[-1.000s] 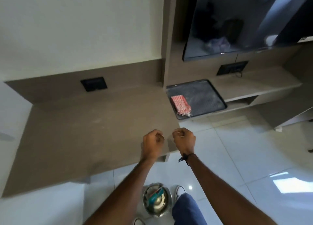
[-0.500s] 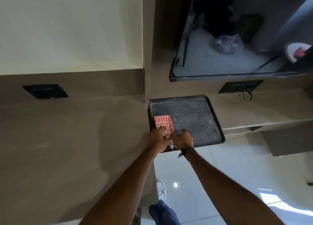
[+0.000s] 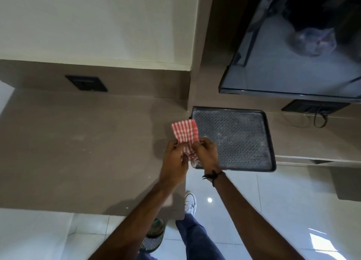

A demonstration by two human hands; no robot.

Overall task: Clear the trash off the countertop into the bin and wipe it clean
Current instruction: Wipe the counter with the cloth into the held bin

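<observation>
Both hands grip the near end of the red-striped cloth [image 3: 185,134]: the left hand [image 3: 174,162] and right hand [image 3: 207,155] are closed on it, pinching it between them, while its far end hangs free over the seam between the table [image 3: 78,142] and the dark tray [image 3: 244,138]. The table looks bare of trash, with only faint dusty marks. The likely slip is wiping with the cloth bunched, which would smear the dust or push it off the front edge onto the floor, missing the bin [image 3: 154,238] below.
</observation>
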